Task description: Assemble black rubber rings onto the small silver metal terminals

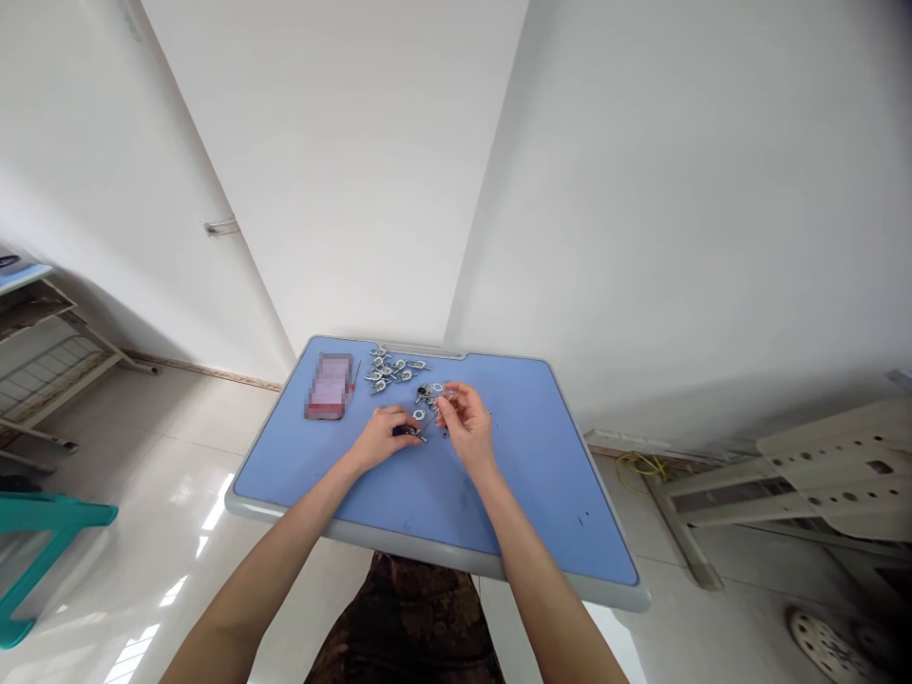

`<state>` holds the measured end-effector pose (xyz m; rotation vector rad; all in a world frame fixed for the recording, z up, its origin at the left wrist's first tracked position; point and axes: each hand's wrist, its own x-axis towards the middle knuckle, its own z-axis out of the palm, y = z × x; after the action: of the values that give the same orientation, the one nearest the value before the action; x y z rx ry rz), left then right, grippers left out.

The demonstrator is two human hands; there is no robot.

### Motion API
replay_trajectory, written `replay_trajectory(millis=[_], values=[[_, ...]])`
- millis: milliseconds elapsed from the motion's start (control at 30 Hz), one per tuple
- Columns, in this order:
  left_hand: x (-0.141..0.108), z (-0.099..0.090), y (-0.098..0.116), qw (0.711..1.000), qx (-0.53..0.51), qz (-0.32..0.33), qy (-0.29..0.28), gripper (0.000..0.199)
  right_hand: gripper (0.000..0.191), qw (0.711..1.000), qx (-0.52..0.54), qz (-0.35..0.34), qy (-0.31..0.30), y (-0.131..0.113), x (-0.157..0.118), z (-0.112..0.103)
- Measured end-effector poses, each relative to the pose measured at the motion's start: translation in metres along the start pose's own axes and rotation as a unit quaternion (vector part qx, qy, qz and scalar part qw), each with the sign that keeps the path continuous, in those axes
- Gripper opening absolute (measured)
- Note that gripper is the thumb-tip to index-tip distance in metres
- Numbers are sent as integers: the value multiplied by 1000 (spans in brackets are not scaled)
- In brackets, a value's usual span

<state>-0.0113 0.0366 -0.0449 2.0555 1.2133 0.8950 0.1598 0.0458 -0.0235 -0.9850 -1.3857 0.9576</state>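
“Metal part [415,434] — where?”
“Near the middle of the desk [534,475], pinched by the half-curled left hand [385,437].”
“Right hand [466,425]?”
“Fingers bent, tips together — holding a thin rod [431,419] angled toward it.”

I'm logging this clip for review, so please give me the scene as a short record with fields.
Left hand: hand pinching a small metal part
Right hand: hand holding a thin rod, angled toward that part
Near hands: flat metal piece, other small parts
Farther back: cluster of metal fittings, phone to its left
Surface: blue table
Floor, left: green stool
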Motion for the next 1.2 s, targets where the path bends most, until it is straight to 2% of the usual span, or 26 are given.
replay_trajectory(millis=[100,233,633,767,900,1067,1200], values=[[0,1,1,999,51,-2,-9,15,26,998,-60,-11,-10,3,0,-1],[0,2,1,998,61,-6,-18,15,25,995,-102,-2,-14,8,-1,1],[-1,3,-1,998,62,0,-8,13,21,987,13,156,46,16,6,1],[-2,4,0,998,69,2,-7,13,21,984,19,172,46,19,8,-1],[-3,4,2,996,83,8,-9,10,22,991,4,125,55,15,7,-2],[-2,4,2,995,100,7,-4,10,20,999,-31,34,-19,6,1,2],[-2,5,1,995,104,6,-3,10,18,997,-59,-10,-43,7,-1,3]])
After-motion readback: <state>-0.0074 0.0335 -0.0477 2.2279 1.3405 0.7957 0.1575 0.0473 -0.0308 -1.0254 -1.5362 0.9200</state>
